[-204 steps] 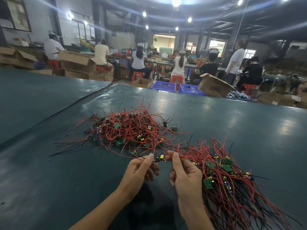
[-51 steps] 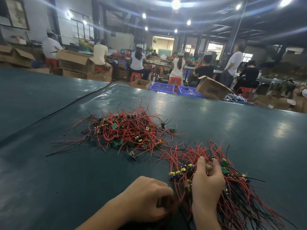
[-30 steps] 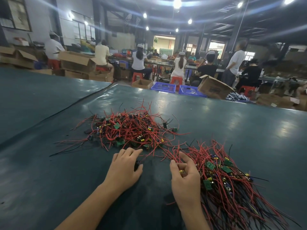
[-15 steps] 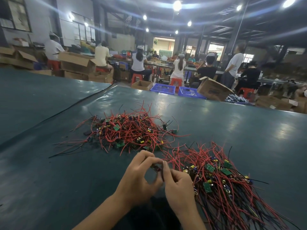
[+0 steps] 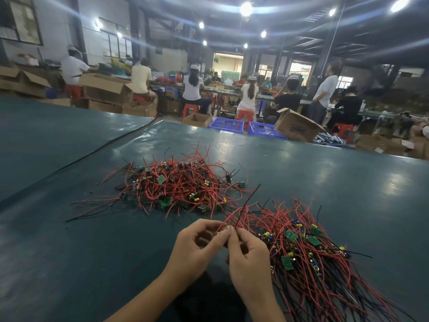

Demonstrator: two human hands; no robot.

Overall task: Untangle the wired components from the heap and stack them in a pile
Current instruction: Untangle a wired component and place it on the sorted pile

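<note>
Both hands are raised just above the dark green bench [image 5: 69, 263], near its front edge, and they meet at the tips. The left hand [image 5: 193, 248] has its fingers [image 5: 204, 223] curled in, thumb and forefinger pinching a small wired component [image 5: 219, 233] with a speck of yellow on it. The right hand [image 5: 248, 259] has the same piece from the other side, its fingers closed on the leads where they leave the part. From that pinch a few red wires fan up and to the right. One black wire runs farther, its tip pointing toward the near edge of the heap.

The heap [image 5: 181, 184] — a tangle of red and black leads with little green boards and yellow parts — lies beyond the hands and apart from them, toward the middle of the bench. The pile [image 5: 313, 259] lies just beside the right hand, on its right. Its leads run roughly one way toward the near right corner, with the boards clustered at the end nearest the hand.

Past the far edge of the bench are an open cardboard box [image 5: 297, 127] and two blue crates [image 5: 226, 124]. Workers [image 5: 249, 94] sit on red stools [image 5: 243, 116] at long tables.
</note>
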